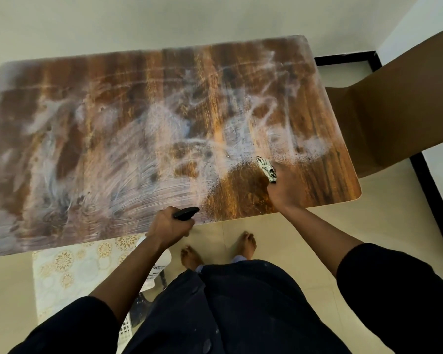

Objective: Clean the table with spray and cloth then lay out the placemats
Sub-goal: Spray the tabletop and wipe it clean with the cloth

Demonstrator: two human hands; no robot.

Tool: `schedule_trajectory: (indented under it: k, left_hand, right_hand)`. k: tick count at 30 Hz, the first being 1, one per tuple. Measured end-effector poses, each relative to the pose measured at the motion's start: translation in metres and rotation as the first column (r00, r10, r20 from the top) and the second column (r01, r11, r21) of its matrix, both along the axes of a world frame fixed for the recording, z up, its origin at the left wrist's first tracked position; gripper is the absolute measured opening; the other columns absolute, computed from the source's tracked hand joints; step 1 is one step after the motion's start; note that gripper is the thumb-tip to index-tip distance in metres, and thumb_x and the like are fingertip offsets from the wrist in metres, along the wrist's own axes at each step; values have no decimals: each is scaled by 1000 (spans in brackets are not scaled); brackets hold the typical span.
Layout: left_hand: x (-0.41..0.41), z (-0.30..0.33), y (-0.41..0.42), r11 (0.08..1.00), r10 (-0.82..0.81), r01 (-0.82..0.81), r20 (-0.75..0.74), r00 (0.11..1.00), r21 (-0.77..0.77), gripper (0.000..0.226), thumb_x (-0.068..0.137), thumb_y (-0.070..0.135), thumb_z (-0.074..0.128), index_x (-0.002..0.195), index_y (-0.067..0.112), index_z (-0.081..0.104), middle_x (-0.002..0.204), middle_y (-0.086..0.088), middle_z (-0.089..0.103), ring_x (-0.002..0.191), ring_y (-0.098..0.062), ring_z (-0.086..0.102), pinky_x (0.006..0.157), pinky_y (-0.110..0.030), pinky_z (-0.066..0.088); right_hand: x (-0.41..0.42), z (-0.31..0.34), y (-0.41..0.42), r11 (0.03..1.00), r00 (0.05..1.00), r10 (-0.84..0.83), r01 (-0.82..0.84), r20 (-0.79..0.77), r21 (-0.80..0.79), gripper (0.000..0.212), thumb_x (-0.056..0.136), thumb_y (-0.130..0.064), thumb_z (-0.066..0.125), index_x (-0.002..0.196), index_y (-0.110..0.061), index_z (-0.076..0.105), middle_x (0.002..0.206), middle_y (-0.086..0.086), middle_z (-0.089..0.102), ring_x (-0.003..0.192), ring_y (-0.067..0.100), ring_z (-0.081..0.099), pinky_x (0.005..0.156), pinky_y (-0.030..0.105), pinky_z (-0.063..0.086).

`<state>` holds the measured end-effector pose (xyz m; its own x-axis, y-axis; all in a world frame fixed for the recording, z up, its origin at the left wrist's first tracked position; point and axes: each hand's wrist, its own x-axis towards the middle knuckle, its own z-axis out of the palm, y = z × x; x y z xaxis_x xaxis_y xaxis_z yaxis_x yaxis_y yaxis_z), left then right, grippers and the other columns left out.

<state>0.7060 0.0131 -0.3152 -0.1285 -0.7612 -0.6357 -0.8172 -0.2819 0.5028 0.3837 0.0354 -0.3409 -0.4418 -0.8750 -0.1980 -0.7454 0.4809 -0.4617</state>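
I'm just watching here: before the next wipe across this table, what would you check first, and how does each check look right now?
1. Cloth in hand: ok. The right hand grips the cloth on the table.
2. Spray bottle secured: ok. The left hand holds the spray bottle at the near edge, its body hanging below the tabletop.
3. Surface wiped clean: not ok. White foam streaks cover most of the top; only a patch beside the cloth looks clear.
4. Path free of objects: ok. Nothing stands on the tabletop.
5. Placemats ready: cannot tell. A patterned sheet lies below the near edge; it may be one.
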Motion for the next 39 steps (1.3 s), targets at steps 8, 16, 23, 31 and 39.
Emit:
schedule_trajectory:
  k: [8,16,23,31,39]
  left_hand:
    - [18,-2,-4,999,28,-24,-124,992,31,15,96,26,76,89,17,84,68,-2,79,52,-13,66,61,-41,62]
    - [47,-4,-23,996,-80,86,-129,988,40,18,92,26,73,104,23,85,71,3,80,58,-13,71,61,-31,61]
    - [37,-6,-34,984,-148,161,-143,978,82,15,91,21,71,94,21,86,71,1,80,49,-3,61,53,-26,55]
    - [-22,-5,-25,958,-217,250,-212,953,143,12,91,24,73,90,19,84,72,-3,80,51,-15,60,47,-27,50]
    - [-118,1,-16,937,-273,310,-211,938,164,13,89,29,74,95,21,83,75,0,81,56,-11,65,45,-23,47]
  right_hand:
    - [58,-54,32,958,980,192,-177,-46,226,79,100,-17,56,166,-14,13,173,12,6,160,32,2,130,41,3]
    - [167,-70,24,819,844,536,-514,-21,253,72,109,-48,32,164,-34,-13,167,6,-31,153,28,-32,127,44,-14]
    - [140,-80,31,766,782,622,-599,-32,235,68,106,-52,23,164,-35,-8,170,1,-25,156,23,-27,126,38,-15]
    - [30,-78,88,925,961,274,-258,-22,279,84,93,-69,8,165,-29,-2,173,1,-13,159,24,-16,128,44,0]
    - [-80,-82,97,940,1000,26,-24,0,341,77,105,-61,24,164,-27,-11,172,4,-17,158,22,-20,126,37,-11]
